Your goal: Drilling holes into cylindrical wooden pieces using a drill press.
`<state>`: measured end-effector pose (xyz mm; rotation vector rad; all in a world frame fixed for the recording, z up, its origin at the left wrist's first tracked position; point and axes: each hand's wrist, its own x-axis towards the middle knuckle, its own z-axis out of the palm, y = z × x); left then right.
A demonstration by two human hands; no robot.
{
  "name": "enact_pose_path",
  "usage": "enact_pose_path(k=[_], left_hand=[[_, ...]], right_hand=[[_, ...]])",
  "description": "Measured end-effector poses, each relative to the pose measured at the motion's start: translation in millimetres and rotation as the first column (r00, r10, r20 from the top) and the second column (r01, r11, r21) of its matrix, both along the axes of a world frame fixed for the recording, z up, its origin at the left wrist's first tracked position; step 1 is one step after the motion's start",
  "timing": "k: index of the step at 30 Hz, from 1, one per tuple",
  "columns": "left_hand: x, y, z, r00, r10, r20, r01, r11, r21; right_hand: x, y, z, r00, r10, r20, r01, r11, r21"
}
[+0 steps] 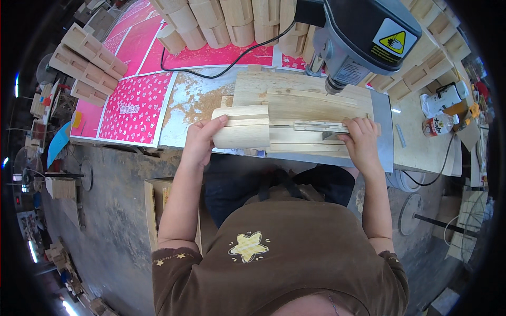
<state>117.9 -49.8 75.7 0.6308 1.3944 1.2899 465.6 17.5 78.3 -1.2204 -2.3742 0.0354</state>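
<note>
My left hand (201, 138) is closed round the left end of a pale wooden cylinder (241, 131) with a groove along its upper side. The cylinder lies sideways at the left end of a wooden jig (311, 102) on the bench. At the jig's right end, my right hand (362, 141) has its fingers curled over a narrow wooden strip (319, 127) that points toward the cylinder. A small dark metal piece (329, 136) shows beside its fingertips. Above the jig hangs the chuck (333, 84) of a drill press (363, 42).
Rows of grooved wooden cylinders (237, 23) stand along the back, with more stacked at left (87, 63) and right (427, 63). A black cable (211, 76) crosses the sawdust-strewn bench. A plastic bottle (441, 125) lies at right. A cardboard box (152, 210) stands below on the floor.
</note>
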Motion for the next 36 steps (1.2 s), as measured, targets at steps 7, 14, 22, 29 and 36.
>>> enact_pose_path(k=[7, 14, 22, 29, 36], left_hand=[[39.5, 7.7, -21.7, 0.98, -0.12, -0.157, 0.109, 0.991, -0.077], [95.9, 15.9, -28.0, 0.935, -0.346, -0.077, 0.352, 0.931, 0.092], [120.0, 22.1, -51.7, 0.626, -0.011, -0.779, 0.525, 0.745, 0.411], [118.5, 61.3, -75.8, 0.373, 0.212, -0.903, 0.477, 0.792, 0.382], [83.7, 66.2, -78.9, 0.372, 0.174, -0.912, 0.509, 0.783, 0.357]], right_hand=[[-6.9, -4.0, 4.6, 0.998, 0.05, -0.026, -0.05, 0.999, -0.004], [-3.2, -1.1, -2.6, 0.998, 0.052, -0.033, -0.05, 0.998, 0.046], [13.9, 12.2, -17.7, 0.955, -0.245, -0.165, 0.26, 0.962, 0.078], [2.0, 42.8, -18.3, 0.952, -0.285, -0.112, 0.295, 0.951, 0.088], [-5.8, 43.8, -14.2, 0.972, -0.101, -0.214, 0.121, 0.989, 0.081]])
